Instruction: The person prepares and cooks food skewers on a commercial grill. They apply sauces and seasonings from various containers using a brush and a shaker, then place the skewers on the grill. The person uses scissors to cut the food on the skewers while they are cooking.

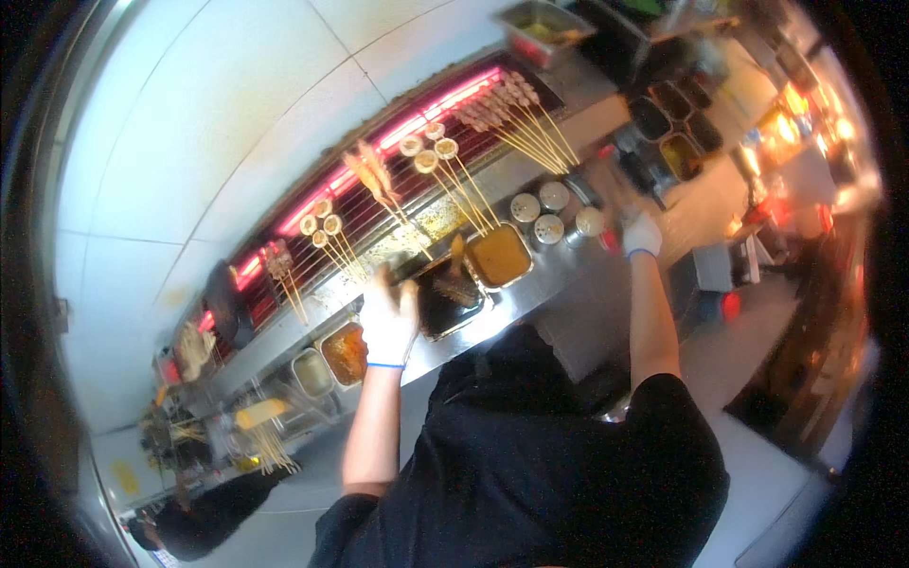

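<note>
My left hand [389,319], in a white glove with a blue cuff, is over the grill's metal front ledge [419,355]. It lies between a pan of orange-red sauce [344,353] and a pan of dark sauce [454,298] with a brush in it. Motion blur hides whether its fingers grip anything. Far to the right, my gloved right hand [641,233] is stretched out beside several shaker jars with perforated lids [549,228]; its fingers are blurred too. Ahead, on the glowing grill [334,188], lie prawn skewers [371,172], round white pieces on sticks [428,150] and meat skewers [497,103].
A pan of brown sauce [501,254] stands beside the dark one. Dark seasoning tubs [667,117] sit at the right. A metal tray of food [543,32] is behind the grill's right end. At lower left, another person's dark sleeve [213,518] shows near bundled skewers [268,447].
</note>
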A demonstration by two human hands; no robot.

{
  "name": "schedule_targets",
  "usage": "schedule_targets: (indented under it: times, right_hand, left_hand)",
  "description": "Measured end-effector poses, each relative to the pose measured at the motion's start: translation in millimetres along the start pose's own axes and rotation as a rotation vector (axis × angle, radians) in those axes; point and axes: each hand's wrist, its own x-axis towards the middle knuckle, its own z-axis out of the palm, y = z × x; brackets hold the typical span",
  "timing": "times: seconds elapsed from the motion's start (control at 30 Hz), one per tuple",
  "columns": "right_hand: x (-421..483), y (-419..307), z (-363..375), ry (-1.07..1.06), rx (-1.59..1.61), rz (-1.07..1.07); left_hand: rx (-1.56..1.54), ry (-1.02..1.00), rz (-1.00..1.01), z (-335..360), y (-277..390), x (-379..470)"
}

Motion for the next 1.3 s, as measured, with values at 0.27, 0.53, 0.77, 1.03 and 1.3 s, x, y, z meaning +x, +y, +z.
schedule_targets:
  times: [0.27, 0.53, 0.77, 1.03, 1.3]
  right_hand:
    - [-52, -170, -133, 0.225, 0.273, -0.469]
    - [-22, -271, -102, -0.008, -0.129, -0.412]
    - [20, -229, -94, -0.389, 0.713, -0.767]
    - [29, -228, -55, -1.9, 1.795, 0.256]
    - [32, -183, -71, -2.022, 1.467, 0.232]
  left_hand:
    - [-0.006, 0.089, 0.098, 17, 16, 0]
    - [-0.109, 0.075, -0.048, 9, -3, -2]
    - [-0.074, 0.205, -0.173, -8, 9, -5]
    - [-0.014, 0.219, -0.057, 30, 88, -18]
    - [0.019, -0.091, -0.3, 147, 126, -50]
